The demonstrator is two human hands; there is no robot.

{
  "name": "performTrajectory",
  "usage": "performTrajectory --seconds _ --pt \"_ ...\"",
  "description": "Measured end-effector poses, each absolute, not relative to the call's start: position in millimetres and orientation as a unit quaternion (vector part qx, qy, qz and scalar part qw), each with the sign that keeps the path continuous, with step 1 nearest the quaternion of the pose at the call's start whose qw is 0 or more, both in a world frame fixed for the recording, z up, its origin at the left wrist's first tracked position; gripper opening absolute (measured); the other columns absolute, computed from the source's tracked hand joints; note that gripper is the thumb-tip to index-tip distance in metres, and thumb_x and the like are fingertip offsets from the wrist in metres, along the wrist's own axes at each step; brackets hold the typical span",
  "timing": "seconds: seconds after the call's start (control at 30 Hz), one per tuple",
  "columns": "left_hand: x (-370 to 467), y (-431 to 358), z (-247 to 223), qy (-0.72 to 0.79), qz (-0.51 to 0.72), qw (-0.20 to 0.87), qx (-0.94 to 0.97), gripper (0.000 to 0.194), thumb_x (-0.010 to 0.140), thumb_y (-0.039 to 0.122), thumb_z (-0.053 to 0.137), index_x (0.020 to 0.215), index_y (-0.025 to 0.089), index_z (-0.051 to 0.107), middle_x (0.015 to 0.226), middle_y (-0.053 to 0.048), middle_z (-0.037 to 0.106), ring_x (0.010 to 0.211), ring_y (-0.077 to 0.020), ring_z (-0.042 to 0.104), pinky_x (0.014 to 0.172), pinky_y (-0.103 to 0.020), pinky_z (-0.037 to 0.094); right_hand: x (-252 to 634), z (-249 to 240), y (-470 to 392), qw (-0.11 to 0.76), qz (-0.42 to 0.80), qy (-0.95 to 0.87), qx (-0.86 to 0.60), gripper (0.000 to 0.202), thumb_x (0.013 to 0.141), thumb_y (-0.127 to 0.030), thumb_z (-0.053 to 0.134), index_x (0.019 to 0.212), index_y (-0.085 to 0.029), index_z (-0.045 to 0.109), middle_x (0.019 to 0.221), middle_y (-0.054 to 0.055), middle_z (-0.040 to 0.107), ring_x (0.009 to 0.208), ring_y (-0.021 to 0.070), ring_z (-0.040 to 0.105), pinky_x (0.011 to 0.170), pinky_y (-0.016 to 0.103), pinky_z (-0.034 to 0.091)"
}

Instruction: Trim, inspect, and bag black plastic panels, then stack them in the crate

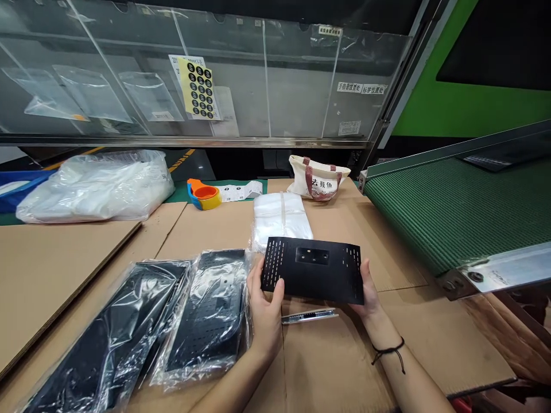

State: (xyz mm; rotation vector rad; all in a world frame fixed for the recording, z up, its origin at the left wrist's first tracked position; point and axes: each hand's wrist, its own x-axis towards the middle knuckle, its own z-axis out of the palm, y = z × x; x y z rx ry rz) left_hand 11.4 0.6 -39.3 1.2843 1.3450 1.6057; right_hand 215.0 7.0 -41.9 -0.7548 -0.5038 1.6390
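Clock positions are taken around the black panel, with twelve pointing away from the person.

Item: one black panel (314,275), slotted at both ends, with a recessed plate near its far edge; held at the centre, tilted, above the cardboard surface (344,355). Underside hidden.

Item: left hand (266,310), at eight o'clock. Fingers partly curled, gripping the panel's near-left corner; thumb on the face, fingertips partly lost behind the edge.

Item: right hand (368,295), at four. Half closed on the right end, thumb at the edge; the other fingers are mostly hidden by the panel. Dark cord bracelet (388,350) at the wrist.

Item: slim silvery tool (310,315), at six, just beside the left hand; type hard to tell.

Item: stack of clear bags (282,218), at eleven, near end covered by the panel.

Item: cloth bag (321,180), at twelve; contents unseen.

Item: orange, blue and yellow holder (204,195), at ten, beside a printed strip (241,191); print too small to read.

Items: wrapped black panels (210,312), (107,338), at eight to nine; glare blurs detail, the outer one cut off below.

Item: green conveyor (465,212), at two, cut off at right.
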Motion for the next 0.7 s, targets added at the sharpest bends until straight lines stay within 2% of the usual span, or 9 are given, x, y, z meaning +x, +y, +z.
performTrajectory --seconds 0.2,0.33,0.47,0.57,0.63,0.7 --pt "9.8 4.7 -41.1 0.524 0.612 0.359 0.471 0.055 0.083 0.040 0.061 0.134 0.024 0.048 0.141 -0.008 0.044 0.135 -0.0251 0.036 0.117 -0.043 0.021 209.8 -39.1 6.1 0.596 0.691 -0.222 -0.345 0.069 0.055 -0.076 0.069 0.094 -0.020 0.074 0.102 0.012 0.075 0.120 0.0339 0.057 0.107 0.053 0.038" --pt "5.8 6.8 -36.4 0.545 0.611 0.327 0.471 0.050 0.084 0.047 0.058 0.128 0.023 0.053 0.137 -0.009 0.046 0.133 -0.0264 0.038 0.117 -0.043 0.021 208.6 -39.3 4.0 0.659 0.566 -0.281 -0.408 0.049 0.067 -0.061 0.073 0.094 -0.021 0.071 0.093 0.008 0.076 0.103 0.0305 0.066 0.098 0.049 0.047" --pt "2.5 7.1 -31.2 0.543 0.624 0.317 0.463 0.054 0.086 0.054 0.053 0.130 0.022 0.052 0.140 -0.010 0.043 0.138 -0.0271 0.032 0.119 -0.043 0.017 210.8 -43.3 3.8 0.612 0.464 -0.442 -0.463 0.036 0.065 -0.040 0.081 0.093 -0.021 0.069 0.086 0.005 0.075 0.086 0.0264 0.069 0.088 0.044 0.054" --pt "4.2 5.3 -29.4 0.482 0.663 0.374 0.434 0.056 0.090 0.053 0.045 0.136 0.022 0.045 0.144 -0.009 0.042 0.139 -0.0256 0.033 0.118 -0.041 0.022 210.2 -44.8 4.5 0.572 0.324 -0.574 -0.488 0.035 0.072 -0.026 0.074 0.106 -0.026 0.065 0.102 0.004 0.072 0.101 0.0248 0.065 0.098 0.046 0.048" --pt "7.0 2.8 -28.5 0.429 0.686 0.407 0.423 0.051 0.093 0.048 0.041 0.138 0.023 0.043 0.145 -0.008 0.043 0.137 -0.0242 0.036 0.117 -0.040 0.026 208.7 -45.9 4.9 0.574 0.201 -0.608 -0.510 0.039 0.078 -0.023 0.066 0.116 -0.027 0.061 0.119 0.007 0.065 0.116 0.0246 0.057 0.106 0.049 0.040" --pt "9.9 -0.8 -27.4 0.399 0.696 0.409 0.436 0.048 0.092 0.040 0.046 0.138 0.023 0.043 0.147 -0.007 0.041 0.138 -0.0244 0.035 0.117 -0.041 0.026 206.8 -48.1 5.4 0.589 0.127 -0.593 -0.534 0.043 0.083 -0.024 0.060 0.126 -0.026 0.053 0.134 0.010 0.054 0.126 0.0250 0.048 0.109 0.052 0.034"
